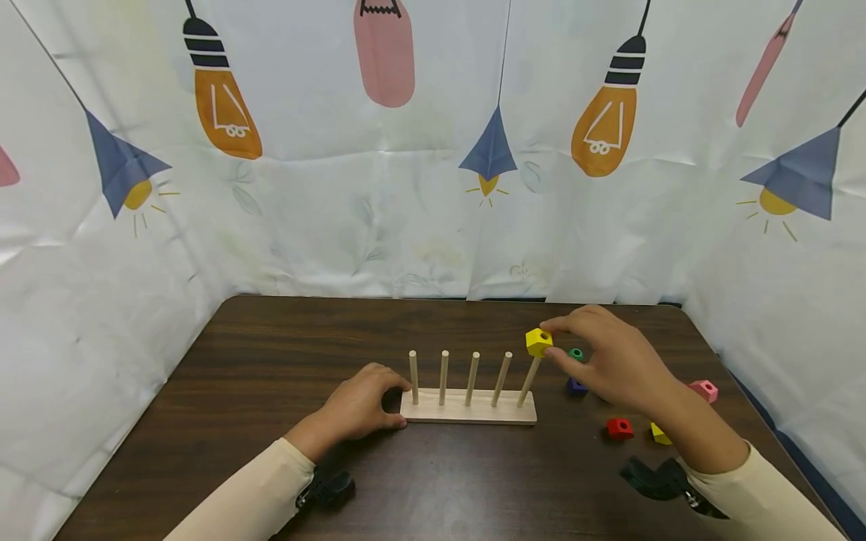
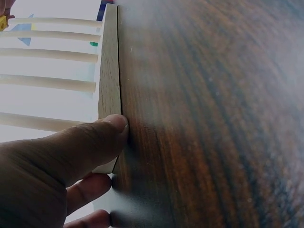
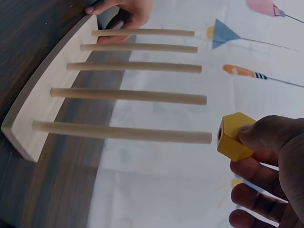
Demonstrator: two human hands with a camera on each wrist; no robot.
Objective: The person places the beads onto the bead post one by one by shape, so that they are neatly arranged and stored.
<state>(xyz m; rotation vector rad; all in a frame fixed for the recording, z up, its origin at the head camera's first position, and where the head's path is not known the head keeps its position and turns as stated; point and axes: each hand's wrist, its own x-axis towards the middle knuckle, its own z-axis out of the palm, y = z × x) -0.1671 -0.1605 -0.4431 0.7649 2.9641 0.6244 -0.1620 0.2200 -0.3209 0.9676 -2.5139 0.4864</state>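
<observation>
A pale wooden peg board (image 1: 467, 415) with several upright pegs stands on the brown table. My left hand (image 1: 361, 403) grips its left end, the thumb on the front face and fingers round behind, as the left wrist view shows close up. Between thumb and forefinger, my right hand (image 1: 609, 361) pinches a yellow bead (image 1: 538, 342) with flat sides. The bead sits at the tip of the rightmost peg (image 1: 529, 383). In the right wrist view the hole of this bead (image 3: 236, 137) faces the peg's end, with a narrow gap between them.
Right of the board, loose beads lie on the table (image 1: 271, 361): red (image 1: 619, 429), pink (image 1: 705, 390), blue (image 1: 576, 387), green (image 1: 576, 354) and another yellow one (image 1: 660, 433), partly behind the right forearm. A white patterned cloth (image 1: 406, 225) hangs around the table's back and sides.
</observation>
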